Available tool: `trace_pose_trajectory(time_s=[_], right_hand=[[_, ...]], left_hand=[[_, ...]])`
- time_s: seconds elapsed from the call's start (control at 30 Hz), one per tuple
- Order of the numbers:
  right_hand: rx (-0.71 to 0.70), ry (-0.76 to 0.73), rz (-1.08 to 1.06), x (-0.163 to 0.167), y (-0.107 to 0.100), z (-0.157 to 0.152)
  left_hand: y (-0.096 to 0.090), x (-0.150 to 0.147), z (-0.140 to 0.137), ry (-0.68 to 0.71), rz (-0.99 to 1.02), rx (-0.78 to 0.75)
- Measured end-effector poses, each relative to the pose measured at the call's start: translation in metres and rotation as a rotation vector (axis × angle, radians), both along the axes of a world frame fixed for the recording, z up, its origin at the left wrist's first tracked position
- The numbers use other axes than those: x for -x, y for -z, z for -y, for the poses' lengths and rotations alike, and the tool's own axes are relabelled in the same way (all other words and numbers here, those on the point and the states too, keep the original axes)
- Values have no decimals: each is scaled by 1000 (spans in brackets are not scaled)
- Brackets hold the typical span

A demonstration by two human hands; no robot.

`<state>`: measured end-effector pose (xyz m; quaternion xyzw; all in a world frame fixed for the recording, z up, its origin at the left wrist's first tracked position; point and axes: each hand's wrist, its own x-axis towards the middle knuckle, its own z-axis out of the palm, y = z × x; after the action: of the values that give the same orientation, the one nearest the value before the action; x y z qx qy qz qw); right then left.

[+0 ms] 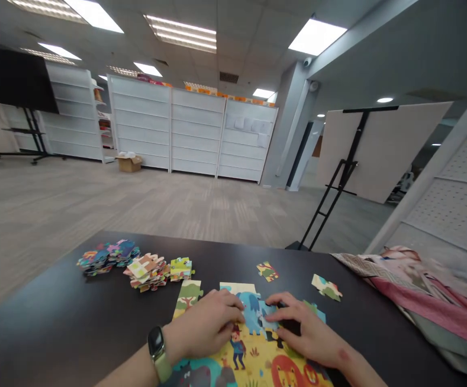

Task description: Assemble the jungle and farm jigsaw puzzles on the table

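Note:
A partly assembled jigsaw puzzle (pixel 255 352) with cartoon animals lies on the dark table in front of me. My left hand (pixel 213 317), with a watch (pixel 157 346) on its wrist, rests over the puzzle's left side, fingers bent and fingertips beside the blue elephant (pixel 250 309). My right hand (pixel 298 325) curls over the right side. Its fingertips grip the edge of a light blue puzzle piece (pixel 263 314) beside the elephant. Part of the puzzle is hidden under both hands. Beyond it lie two loose puzzle pieces, one yellow-green (pixel 267 271) and one pale green (pixel 326 287).
Stacked puzzle pieces (pixel 148 272) and a bluish pile (pixel 106 257) stand on the table (pixel 56 322) at left, near a yellow-green piece (pixel 181 269). Crumpled cloth (pixel 439 301) covers the right side. A board on a black stand (pixel 330 199) and white shelves (pixel 197 131) are beyond.

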<state>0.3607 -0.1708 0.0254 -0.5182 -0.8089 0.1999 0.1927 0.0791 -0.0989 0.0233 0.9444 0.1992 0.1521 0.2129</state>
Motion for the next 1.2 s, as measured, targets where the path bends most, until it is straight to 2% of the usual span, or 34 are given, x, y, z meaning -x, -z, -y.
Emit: trace_pose_trajectory(time_s=[0.13,0.33,0.7,1.0,1.2], right_hand=[[-28,-18,-16,1,5,0],[-30,-4,-18,-2,0,4],[6,-1,-45,0,-3,4],[4,34,-34,1,-2,6],[-26,62,-30,1,-1,7]], left_hand=[[-7,-7,12,19,-18,-55],[-8,-17,23,122,-56,-7],[-11,-20,25,118,-83,-19],[5,-20,21,49,-46,8],[0,-19,24,66,-42,9]])
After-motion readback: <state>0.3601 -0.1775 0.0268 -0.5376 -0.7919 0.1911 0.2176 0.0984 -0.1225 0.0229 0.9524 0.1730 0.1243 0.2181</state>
